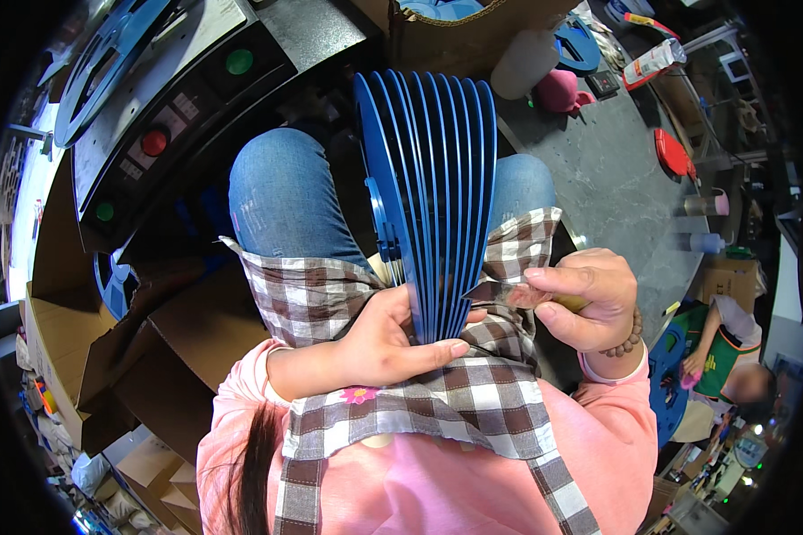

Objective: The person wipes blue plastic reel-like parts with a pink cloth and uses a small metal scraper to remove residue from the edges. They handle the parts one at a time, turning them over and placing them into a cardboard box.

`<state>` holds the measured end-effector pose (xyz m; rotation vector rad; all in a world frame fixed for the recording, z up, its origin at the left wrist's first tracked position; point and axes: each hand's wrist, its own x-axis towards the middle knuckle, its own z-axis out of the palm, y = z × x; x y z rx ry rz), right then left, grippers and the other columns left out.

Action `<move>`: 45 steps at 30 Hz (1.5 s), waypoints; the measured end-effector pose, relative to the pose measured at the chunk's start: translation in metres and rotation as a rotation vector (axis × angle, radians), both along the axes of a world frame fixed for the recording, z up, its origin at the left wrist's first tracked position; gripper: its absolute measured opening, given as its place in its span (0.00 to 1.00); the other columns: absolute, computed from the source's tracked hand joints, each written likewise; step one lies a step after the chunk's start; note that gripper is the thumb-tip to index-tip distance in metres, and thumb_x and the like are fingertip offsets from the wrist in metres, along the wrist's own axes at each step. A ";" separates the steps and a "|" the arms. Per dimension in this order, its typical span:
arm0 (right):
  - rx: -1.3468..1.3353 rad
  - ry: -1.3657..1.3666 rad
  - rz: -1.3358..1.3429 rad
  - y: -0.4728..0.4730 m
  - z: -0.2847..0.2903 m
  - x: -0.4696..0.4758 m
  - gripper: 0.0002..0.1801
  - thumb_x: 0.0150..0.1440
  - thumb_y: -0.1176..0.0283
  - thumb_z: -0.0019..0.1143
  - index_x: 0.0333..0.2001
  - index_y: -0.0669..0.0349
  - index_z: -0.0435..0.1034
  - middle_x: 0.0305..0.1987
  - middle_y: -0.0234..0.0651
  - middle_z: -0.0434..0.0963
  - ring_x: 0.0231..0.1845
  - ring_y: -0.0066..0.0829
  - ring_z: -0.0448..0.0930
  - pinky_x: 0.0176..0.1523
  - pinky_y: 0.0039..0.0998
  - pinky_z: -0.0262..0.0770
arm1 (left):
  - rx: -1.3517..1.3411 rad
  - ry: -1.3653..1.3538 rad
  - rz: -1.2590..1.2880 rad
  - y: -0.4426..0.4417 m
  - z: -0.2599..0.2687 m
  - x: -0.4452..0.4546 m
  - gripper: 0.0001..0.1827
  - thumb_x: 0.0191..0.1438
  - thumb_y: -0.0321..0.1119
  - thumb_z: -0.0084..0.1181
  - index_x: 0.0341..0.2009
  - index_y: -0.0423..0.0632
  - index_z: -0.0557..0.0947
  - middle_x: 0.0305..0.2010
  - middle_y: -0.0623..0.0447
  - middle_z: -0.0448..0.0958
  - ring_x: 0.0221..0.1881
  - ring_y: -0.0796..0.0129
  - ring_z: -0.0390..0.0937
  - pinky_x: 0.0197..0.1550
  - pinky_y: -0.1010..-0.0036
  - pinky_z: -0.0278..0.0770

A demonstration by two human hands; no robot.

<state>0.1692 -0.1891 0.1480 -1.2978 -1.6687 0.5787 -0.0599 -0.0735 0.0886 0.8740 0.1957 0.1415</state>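
A blue plastic reel with several thin, parallel flanges [418,200] stands edge-up between my knees, its round hub facing left. My left hand [388,334] grips its near edge, with the thumb across the front and fingertips showing at the right side. Between the thumb and fingers of my right hand [589,297] is a small knife [525,294], its handle partly wrapped in something pinkish. The pointed blade reaches the right-hand flange near its lower edge; whether it touches cannot be made out. A checked apron [321,294] covers my lap beneath the reel.
At upper left is a machine panel with a red button [154,142] and green buttons [239,61]. An open cardboard box [73,334] stands left. A grey table [595,167] on the right bears a pink cup [559,90] and a white bottle [525,63]. Another person [729,341] works at far right.
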 end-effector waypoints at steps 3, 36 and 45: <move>0.006 -0.013 -0.001 0.004 0.000 -0.002 0.19 0.48 0.78 0.61 0.47 0.68 0.75 0.15 0.32 0.69 0.14 0.25 0.71 0.19 0.24 0.62 | 0.008 0.015 -0.011 0.000 0.000 0.000 0.29 0.54 0.19 0.58 0.60 0.39 0.66 0.57 0.49 0.71 0.60 0.64 0.70 0.61 0.70 0.69; -0.134 0.119 -0.106 0.014 0.013 0.003 0.16 0.51 0.80 0.58 0.45 0.70 0.75 0.32 0.41 0.82 0.29 0.22 0.81 0.33 0.20 0.74 | 0.023 -0.039 -0.045 0.003 0.002 0.001 0.33 0.55 0.18 0.54 0.64 0.37 0.58 0.65 0.41 0.64 0.64 0.57 0.65 0.66 0.63 0.63; -0.115 0.114 0.130 0.009 0.012 0.004 0.18 0.46 0.81 0.60 0.44 0.68 0.77 0.22 0.39 0.78 0.19 0.27 0.79 0.23 0.22 0.70 | 0.088 -0.034 -0.017 0.003 0.005 0.002 0.30 0.55 0.21 0.55 0.62 0.37 0.63 0.64 0.44 0.65 0.63 0.62 0.66 0.65 0.66 0.64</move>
